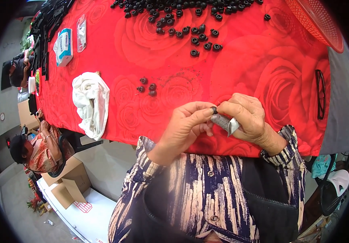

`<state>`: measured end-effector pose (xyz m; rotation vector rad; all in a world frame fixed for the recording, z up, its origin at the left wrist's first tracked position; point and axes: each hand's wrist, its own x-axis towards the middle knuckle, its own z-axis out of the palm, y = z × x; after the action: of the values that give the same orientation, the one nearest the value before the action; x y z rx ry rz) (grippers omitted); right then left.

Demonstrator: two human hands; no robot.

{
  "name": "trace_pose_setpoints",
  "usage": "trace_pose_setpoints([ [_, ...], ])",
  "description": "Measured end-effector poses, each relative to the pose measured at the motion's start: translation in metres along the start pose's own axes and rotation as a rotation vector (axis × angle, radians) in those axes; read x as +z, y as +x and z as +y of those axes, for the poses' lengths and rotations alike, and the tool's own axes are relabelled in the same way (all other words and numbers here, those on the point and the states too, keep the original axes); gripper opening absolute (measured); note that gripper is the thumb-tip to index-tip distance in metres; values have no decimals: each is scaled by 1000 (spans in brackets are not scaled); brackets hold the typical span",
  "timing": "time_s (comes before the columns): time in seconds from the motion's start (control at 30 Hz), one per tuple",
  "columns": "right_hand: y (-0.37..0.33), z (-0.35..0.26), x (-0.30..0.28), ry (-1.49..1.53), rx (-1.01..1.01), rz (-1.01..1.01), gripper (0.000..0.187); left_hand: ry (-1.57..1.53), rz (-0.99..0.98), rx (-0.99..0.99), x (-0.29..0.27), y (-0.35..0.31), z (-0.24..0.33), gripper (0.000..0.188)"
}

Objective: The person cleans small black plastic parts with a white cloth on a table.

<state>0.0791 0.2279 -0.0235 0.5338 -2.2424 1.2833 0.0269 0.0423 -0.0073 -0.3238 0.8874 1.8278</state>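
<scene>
In front of my chest, my left hand [186, 127] pinches a small black round plastic part [213, 110] between thumb and fingertips. My right hand [245, 117] is closed around a grey speckled piece with a shiny, flat, pointed end [232, 126]; its exact kind I cannot make out. The right thumb and forefinger meet the black part, so both hands are nearly touching. A few similar black parts [147, 86] lie on the red cloth, left of my hands. Farther off, a large pile of these black knobs [182, 30] spreads along the table's far side.
A red rose-patterned cloth [239, 65] covers the table. On it lie a crumpled white cloth [90, 103], a tissue pack [64, 46], a clear plastic case [81, 34], black glasses [320, 94] and a red basket [318, 22]. Long black strips [47, 32] line the left edge; other people sit beyond.
</scene>
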Motion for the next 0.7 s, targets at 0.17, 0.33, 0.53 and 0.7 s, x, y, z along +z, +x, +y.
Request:
trace_pose_setpoints([
  [0.17,2,-1,-4,107,99,-72,34,77,-60,47,-4,-3,2,20],
  [0.33,3,2,-10,265,387,-195,38,43,-70,163,-1,-4,1,21],
  [0.53,2,7,-7,291,358,-199,21,36,-79,114,1,-3,1,23],
  [0.7,3,8,-9,263,368,-216,20,4,-68,105,2,-3,1,23],
])
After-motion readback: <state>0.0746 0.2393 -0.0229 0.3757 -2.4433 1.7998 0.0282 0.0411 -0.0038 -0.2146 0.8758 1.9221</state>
